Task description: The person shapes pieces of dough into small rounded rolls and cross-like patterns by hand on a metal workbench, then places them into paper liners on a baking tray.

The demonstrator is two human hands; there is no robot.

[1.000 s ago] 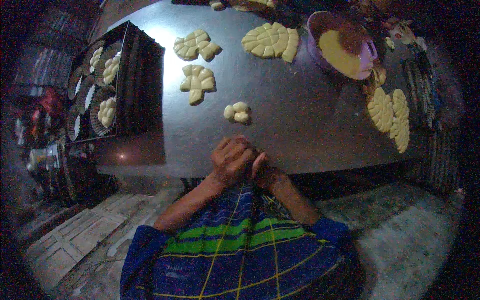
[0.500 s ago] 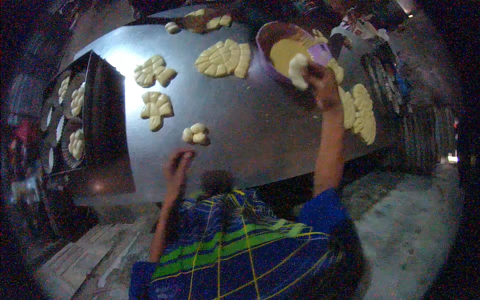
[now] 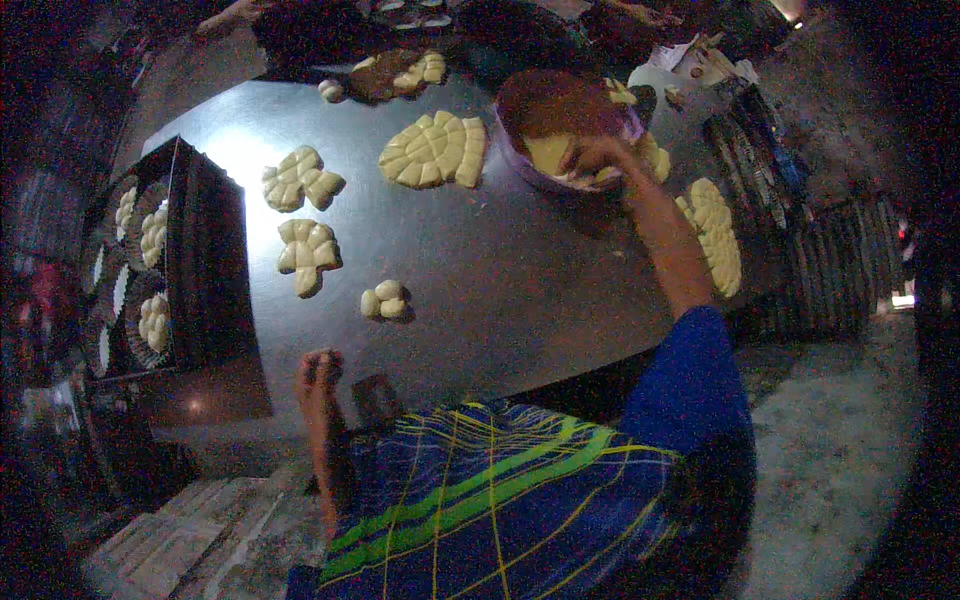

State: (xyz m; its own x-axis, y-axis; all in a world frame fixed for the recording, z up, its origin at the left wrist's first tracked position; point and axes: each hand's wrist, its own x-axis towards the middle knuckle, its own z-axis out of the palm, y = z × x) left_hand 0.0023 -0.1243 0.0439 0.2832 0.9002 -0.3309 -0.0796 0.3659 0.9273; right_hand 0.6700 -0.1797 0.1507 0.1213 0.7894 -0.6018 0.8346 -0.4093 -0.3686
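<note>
My right hand [image 3: 598,158] reaches into a purple basin [image 3: 508,160] holding something pale yellow [image 3: 548,152]. Its fingers are closed, and a bit of the pale limp piece shows under them; whether that is dough or cloth I cannot tell. Low over the near left of the metal table, my left hand [image 3: 322,375] is closed with curled fingers and nothing visible in it. The nearest dough to it is a cluster of small balls [image 3: 386,300]. Farther off lie two cut dough clumps [image 3: 302,180] [image 3: 310,255] and a large scored dough slab [image 3: 434,150].
A dark box [image 3: 178,250] at the left edge holds fluted round tins with dough [image 3: 153,235]. Long scored dough [image 3: 715,235] lies at the table's right. Dough pieces [image 3: 420,70] and a small ball [image 3: 331,90] are at the back. Corrugated sheets [image 3: 840,260] stand beyond the right side.
My right hand has gone from above the basin's rim down into it, taking the pale limp piece along. My left hand has drawn back toward me and left. The view has shifted slightly.
</note>
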